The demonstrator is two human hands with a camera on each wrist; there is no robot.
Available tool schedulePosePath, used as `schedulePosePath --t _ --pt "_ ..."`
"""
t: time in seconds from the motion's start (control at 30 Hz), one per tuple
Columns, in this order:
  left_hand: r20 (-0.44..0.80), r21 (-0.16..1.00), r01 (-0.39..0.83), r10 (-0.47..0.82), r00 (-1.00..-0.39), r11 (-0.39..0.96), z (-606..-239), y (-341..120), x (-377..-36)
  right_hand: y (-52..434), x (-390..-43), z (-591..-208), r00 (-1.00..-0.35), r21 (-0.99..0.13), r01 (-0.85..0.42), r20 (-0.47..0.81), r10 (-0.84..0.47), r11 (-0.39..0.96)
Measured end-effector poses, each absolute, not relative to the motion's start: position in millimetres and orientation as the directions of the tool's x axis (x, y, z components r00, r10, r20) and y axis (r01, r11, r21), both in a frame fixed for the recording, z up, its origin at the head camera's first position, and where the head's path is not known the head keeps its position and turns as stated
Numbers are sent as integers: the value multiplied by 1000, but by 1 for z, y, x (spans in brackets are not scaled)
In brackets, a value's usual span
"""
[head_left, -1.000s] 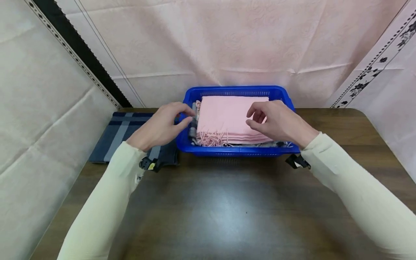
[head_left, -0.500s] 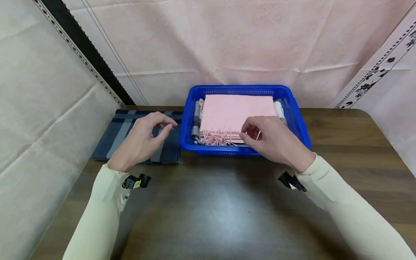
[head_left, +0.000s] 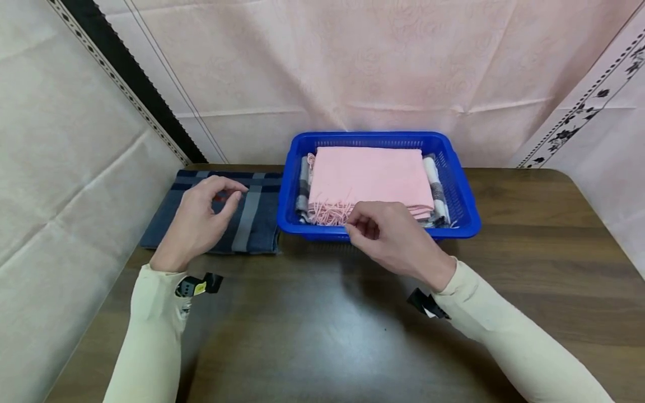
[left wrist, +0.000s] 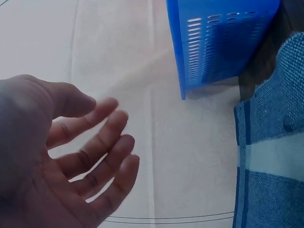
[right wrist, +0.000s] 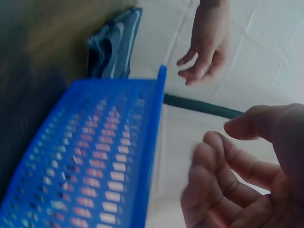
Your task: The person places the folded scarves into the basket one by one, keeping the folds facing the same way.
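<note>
L hand (head_left: 201, 215) hovers over the folded blue plaid cloth (head_left: 252, 221) lying on the tabletop (head_left: 322, 336) just left of the blue basket (head_left: 466, 215); its fingers (left wrist: 102, 147) are loosely spread, relaxed, holding nothing, and whether they touch the cloth can't be told. R hand (head_left: 398, 240) sits in front of the basket's near rim, over the tabletop, fingers (right wrist: 223, 175) softly curled, thumb near index but nothing pinched between them; empty too. In the basket: folded pink scarf (head_left: 370, 176) on top, fringe toward the person, w/ a grey plaid piece (head_left: 303, 190) showing at its left edge and a white-and-grey one (head_left: 437, 193) at its right. Both wrist views confirm bare palms, basket wall close by. Vs 1 s ago: L hand was at the basket's left rim, near the grey piece; it has since swung left & back over the blue cloth. R hand was above the pink scarf, then at its fringe 0.5 s ago, and is now pulled clear of the basket toward the person. Pink scarf lies as before, now fully uncovered.
</note>
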State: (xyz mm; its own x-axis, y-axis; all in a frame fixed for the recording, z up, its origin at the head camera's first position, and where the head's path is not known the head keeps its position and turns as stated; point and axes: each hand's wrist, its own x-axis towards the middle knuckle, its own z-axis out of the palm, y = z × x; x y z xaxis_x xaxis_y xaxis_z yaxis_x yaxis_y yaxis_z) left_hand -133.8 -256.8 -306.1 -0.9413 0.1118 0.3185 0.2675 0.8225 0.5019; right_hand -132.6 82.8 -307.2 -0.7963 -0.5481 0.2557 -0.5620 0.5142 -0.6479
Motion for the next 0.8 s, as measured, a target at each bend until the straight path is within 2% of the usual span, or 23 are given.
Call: schedulePosePath --t 0.43,0.63,0.8 --pt "280 506 152 5 -960 849 -309 -275 -137 49 -120 -325 -739 -732 -583 298 -605 352" --pt "276 504 112 -38 -960 856 -315 -283 -141 39 -116 -329 -730 -781 -538 245 -638 316" --pt "267 515 56 -98 -959 855 -320 -294 -143 27 -112 -332 -697 -765 -547 191 -691 341"
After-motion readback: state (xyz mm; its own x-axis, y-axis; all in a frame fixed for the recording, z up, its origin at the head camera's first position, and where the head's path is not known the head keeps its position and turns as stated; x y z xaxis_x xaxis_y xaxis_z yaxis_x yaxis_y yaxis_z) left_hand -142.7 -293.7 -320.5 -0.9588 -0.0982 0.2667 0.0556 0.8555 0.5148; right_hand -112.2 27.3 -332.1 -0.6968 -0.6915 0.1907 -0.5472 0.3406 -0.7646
